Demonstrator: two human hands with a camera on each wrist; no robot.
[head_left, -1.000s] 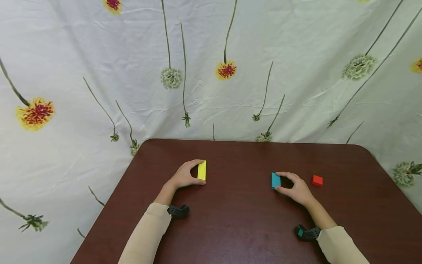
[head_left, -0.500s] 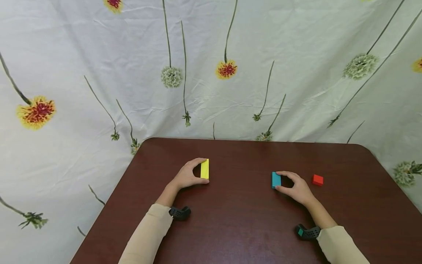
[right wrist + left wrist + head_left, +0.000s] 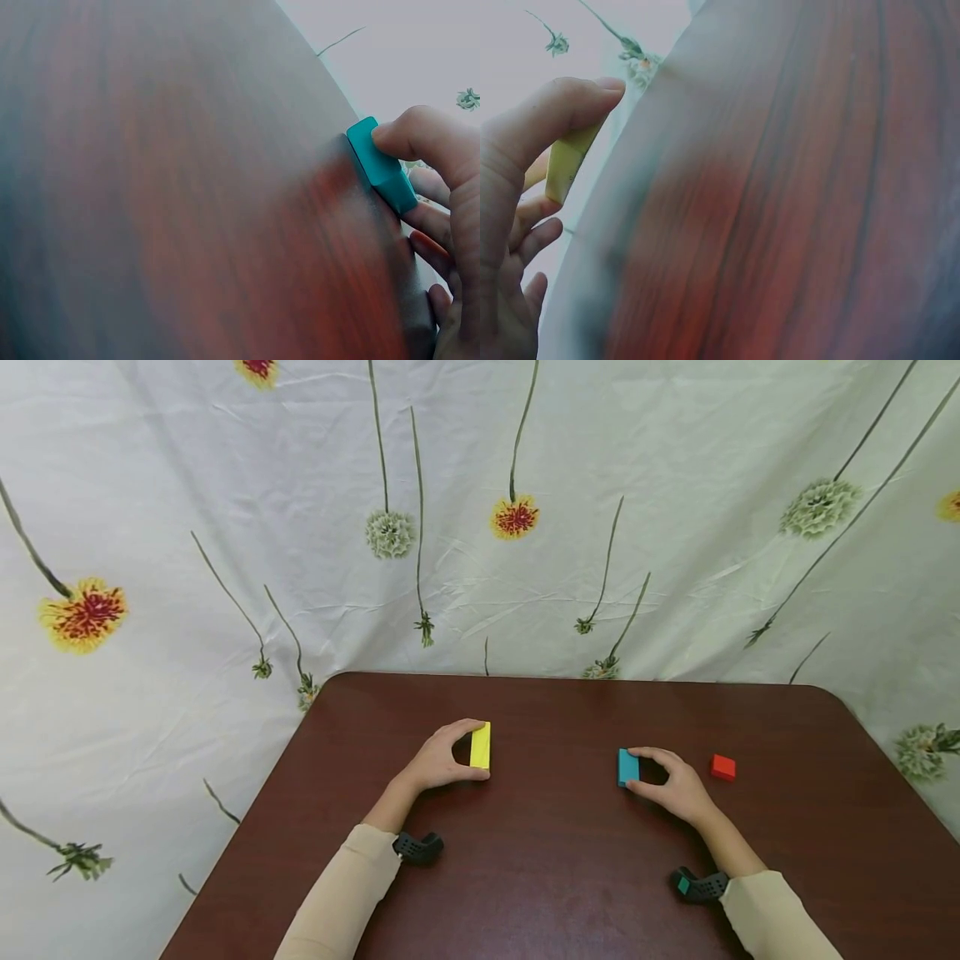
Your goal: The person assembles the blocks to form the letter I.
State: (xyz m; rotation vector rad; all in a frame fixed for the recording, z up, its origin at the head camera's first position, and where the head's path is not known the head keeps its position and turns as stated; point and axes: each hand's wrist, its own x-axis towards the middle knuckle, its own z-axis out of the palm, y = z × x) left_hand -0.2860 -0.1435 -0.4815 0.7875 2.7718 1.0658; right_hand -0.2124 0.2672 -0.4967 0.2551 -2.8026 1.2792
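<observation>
A yellow rectangular block is pinched end to end by my left hand, thumb on its near end and a finger on the far end. The left wrist view shows the same yellow block partly covered by the thumb. To the right, my right hand pinches a blue block the same way, low at the table. In the right wrist view the thumb presses on one end of the blue block. A small red block lies on the table, just right of my right hand and apart from it.
The dark brown wooden table has rounded far corners. Behind it hangs a white cloth printed with flowers. A black band sits on the left wrist and another black band on the right.
My left hand has moved to the right with the yellow block, closer to the blue one. The right hand, blue block and red block have stayed where they were.
</observation>
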